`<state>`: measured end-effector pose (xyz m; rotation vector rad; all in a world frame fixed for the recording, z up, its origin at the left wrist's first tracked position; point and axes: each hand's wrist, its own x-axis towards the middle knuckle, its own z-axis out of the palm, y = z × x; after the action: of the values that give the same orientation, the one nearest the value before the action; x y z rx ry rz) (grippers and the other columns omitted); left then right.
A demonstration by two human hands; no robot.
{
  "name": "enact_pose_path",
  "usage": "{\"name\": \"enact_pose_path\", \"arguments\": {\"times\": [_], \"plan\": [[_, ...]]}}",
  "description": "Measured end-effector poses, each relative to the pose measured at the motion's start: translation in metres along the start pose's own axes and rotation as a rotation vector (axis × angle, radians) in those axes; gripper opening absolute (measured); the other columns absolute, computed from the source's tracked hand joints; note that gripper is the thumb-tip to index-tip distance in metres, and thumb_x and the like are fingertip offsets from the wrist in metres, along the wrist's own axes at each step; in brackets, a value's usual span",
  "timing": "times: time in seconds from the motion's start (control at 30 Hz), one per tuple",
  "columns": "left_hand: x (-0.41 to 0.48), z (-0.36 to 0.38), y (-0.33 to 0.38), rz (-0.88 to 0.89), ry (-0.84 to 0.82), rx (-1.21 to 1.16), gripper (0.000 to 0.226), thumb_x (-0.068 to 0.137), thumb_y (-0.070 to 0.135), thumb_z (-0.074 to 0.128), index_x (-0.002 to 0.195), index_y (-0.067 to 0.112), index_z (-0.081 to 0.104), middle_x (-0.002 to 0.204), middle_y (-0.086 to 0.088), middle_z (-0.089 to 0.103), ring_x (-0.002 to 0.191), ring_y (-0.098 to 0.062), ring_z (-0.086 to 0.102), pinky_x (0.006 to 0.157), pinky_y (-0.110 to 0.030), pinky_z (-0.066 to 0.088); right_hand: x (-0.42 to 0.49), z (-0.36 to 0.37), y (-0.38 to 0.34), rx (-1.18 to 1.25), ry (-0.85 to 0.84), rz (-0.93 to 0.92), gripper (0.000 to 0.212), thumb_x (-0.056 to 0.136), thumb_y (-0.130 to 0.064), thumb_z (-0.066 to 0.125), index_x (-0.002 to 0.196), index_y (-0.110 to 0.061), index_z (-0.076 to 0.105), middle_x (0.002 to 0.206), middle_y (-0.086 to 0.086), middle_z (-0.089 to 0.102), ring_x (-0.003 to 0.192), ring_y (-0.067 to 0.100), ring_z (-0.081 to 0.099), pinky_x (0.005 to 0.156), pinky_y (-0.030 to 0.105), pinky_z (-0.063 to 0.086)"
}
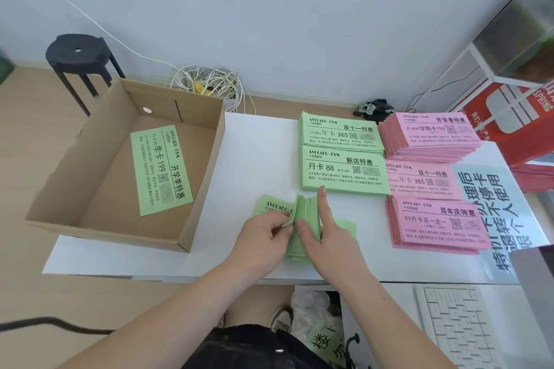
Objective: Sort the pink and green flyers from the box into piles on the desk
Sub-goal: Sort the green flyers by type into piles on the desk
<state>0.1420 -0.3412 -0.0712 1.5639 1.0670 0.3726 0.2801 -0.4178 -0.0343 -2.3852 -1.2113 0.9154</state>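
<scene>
Fingers (281,228) of the left hand (262,234) pinch the edge of a sheet at the side of a bundle of green flyers (305,213). The right hand (329,238) grips that bundle between the thumb and the curled fingers, with its index finger (323,204) straight along the far side. The bundle stands partly on edge on the white desk (260,156), just in front of the green piles, with a few of its sheets fanned flat beneath it.

The sorting looks nearly finished. The cardboard box (207,186) holds only 1 green flyer (160,169), lying flat on its floor. Sorted on the desk are 2 green piles and 3 pink piles, set in 2 columns side by side. What seems left is to place the bundle in hand, probably as a 3rd green pile, and to fetch the last sheet from the box.

Every flyer is headed "AVOCADO·GYM":
- The far green pile (340,133) reads "双十一特惠" and "年卡 365".
- The near green pile (343,169) reads "新店特惠" and "月卡 88".
- The far pink pile (431,135) reads "开学季特惠".
- The middle pink pile (425,178) reads "双十一特惠" and "年卡 365".
- The near pink pile (437,222) reads "周年庆特惠" and "99月卡买一送一".
- The sheet in the box reads "开学季特惠" and "季卡 199".

The finer print and the QR codes are too small to make out. A red carton (509,117) at the right shows "SPRING" — the rest of its print is cut off.
</scene>
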Motion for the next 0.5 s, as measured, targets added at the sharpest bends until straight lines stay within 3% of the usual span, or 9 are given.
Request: {"name": "enact_pose_path", "arguments": {"times": [0.07,0.17,0.27,0.33,0.4,0.43,0.5], "plan": [[-0.004,0.002,0.007,0.059,-0.052,0.004,0.02,0.094,0.018,0.062,0.105,0.023,0.078,0.119,0.017,0.068,0.116,-0.007,0.063,0.1,-0.023,0.05,-0.001,-0.004,0.0,0.052,-0.015,0.002,0.072,0.101,-0.061,0.038,0.15,-0.065,-0.015,0.066,-0.004,0.06,0.064,0.016,0.063,0.061,0.029,0.045],[-0.007,0.004,0.021,0.018,-0.098,-0.105,0.027,0.09,0.03,0.062,0.114,0.036,0.072,0.111,0.019,0.071,0.11,-0.001,0.065,0.095,-0.032,0.057,-0.004,-0.012,0.0,0.172,-0.063,0.025,0.058,0.101,-0.067,0.028,0.147,-0.072,-0.007,0.082,-0.005,0.07,0.075,0.014,0.067,0.071,0.029,0.048],[-0.003,0.004,0.043,-0.029,-0.086,-0.064,0.038,0.085,0.049,0.069,0.122,0.044,0.065,0.107,0.021,0.07,0.098,0.002,0.068,0.088,-0.029,0.058,-0.005,-0.022,0.002,0.28,-0.079,0.016,0.051,0.098,-0.074,0.011,0.148,-0.072,-0.002,0.127,-0.008,0.066,0.099,0.01,0.067,0.081,0.023,0.048],[0.005,0.003,0.056,-0.061,-0.085,0.024,0.033,0.078,0.058,0.07,0.103,0.037,0.07,0.094,0.016,0.071,0.084,-0.005,0.068,0.076,-0.028,0.057,-0.005,-0.028,0.008,0.361,-0.099,0.01,0.056,0.094,-0.077,0.004,0.149,-0.07,-0.001,0.154,-0.013,0.045,0.123,0.013,0.061,0.08,0.017,0.044],[0.015,-0.001,0.063,-0.093,-0.083,0.164,0.02,0.08,0.047,0.07,0.084,0.027,0.067,0.078,0.012,0.069,0.07,-0.01,0.064,0.062,-0.027,0.053,-0.004,-0.032,0.014,0.361,-0.142,0.015,0.061,0.09,-0.082,0.004,0.149,-0.07,-0.001,0.161,-0.015,0.036,0.133,0.018,0.054,0.09,0.025,0.043],[0.019,-0.004,0.064,-0.091,-0.099,0.275,0.011,0.082,0.036,0.067,0.084,0.025,0.065,0.079,0.01,0.069,0.071,-0.012,0.066,0.06,-0.028,0.053,-0.004,-0.033,0.016,0.342,-0.166,0.039,0.063,0.091,-0.082,0.006,0.152,-0.067,0.0,0.16,-0.012,0.039,0.133,0.019,0.054,0.096,0.031,0.041],[0.024,-0.009,0.06,-0.079,-0.132,0.429,0.013,0.085,0.018,0.057,0.094,0.024,0.065,0.091,0.006,0.07,0.083,-0.019,0.068,0.07,-0.033,0.058,-0.003,-0.032,0.019,0.314,-0.178,0.085,0.063,0.103,-0.068,0.022,0.161,-0.048,0.005,0.153,-0.001,0.051,0.127,0.02,0.056,0.1,0.031,0.04]]}}
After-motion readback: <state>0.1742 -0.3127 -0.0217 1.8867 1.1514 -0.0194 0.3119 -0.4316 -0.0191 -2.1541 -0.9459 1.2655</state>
